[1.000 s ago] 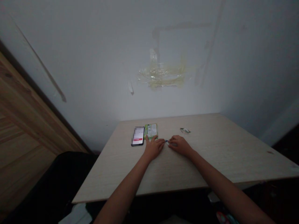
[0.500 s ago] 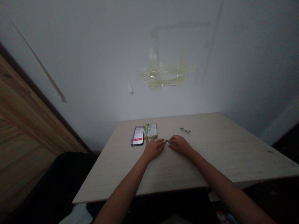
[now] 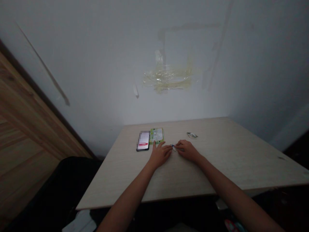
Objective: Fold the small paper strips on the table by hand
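A small blue-and-white piece (image 3: 173,147) lies between my hands, low over the tabletop; its kind is too small to make out. My right hand (image 3: 187,149) pinches it from the right with thumb and fingertips. From the left, the fingertips of my left hand (image 3: 160,154) touch its other end, with the remaining fingers spread over the table. Just beyond my left hand is a green-and-white printed packet (image 3: 156,135), lying flat. A phone (image 3: 143,140) with a lit screen sits left of that packet, close beside it.
A small crumpled green-and-white wrapper (image 3: 192,135) lies behind my right hand. The pale wooden table (image 3: 229,161) meets a wall (image 3: 103,64) marked with tape. A dark chair-like shape (image 3: 72,180) stands at the table's left.
My hands stay almost in place around the small piece, with slightly more of it showing between the fingertips. The whole view has shifted a little.
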A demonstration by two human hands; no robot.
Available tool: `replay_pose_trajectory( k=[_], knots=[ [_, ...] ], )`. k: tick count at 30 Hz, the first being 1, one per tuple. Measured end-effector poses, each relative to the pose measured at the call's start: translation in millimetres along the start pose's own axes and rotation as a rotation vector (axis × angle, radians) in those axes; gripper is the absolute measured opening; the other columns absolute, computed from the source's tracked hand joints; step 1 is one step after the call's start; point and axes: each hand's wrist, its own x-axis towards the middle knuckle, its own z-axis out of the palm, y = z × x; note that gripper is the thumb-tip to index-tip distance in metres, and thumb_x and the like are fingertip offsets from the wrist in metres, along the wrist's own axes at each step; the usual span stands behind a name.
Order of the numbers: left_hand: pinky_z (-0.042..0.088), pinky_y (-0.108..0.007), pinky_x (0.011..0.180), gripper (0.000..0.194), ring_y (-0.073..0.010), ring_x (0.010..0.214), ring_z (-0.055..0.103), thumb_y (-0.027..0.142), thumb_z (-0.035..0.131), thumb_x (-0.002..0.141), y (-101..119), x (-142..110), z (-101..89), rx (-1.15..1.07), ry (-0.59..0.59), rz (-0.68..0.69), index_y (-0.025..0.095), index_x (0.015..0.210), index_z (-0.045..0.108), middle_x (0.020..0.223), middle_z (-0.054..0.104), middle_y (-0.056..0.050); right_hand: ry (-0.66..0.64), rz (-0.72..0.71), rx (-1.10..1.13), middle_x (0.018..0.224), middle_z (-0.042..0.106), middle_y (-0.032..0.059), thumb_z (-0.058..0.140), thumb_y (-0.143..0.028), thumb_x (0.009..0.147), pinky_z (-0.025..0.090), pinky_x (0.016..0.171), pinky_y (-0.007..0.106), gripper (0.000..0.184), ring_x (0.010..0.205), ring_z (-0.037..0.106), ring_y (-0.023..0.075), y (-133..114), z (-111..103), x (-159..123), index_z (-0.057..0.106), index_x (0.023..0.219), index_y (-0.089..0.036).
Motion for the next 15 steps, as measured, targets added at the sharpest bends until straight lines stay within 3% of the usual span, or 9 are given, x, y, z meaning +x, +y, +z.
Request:
replay_pose_trajectory(
  k=[15],
  knots=[
    [0.015,-0.07,0.113,0.03,-0.0314,0.139,0.037,0.047,0.046,0.097,-2.5,-2.0,-4.2,-0.025,-0.095,0.03,0.049,0.123,0.062,0.142,0.057,0.009,0.022,-0.002,0.019,0.104,0.068,0.0074,0.062,-0.019,0.086,0.045,0.093,0.037,0.029,0.101,0.059,0.022,2.9,3.4,-0.8,0.074,0.111,-0.024]
  ],
)
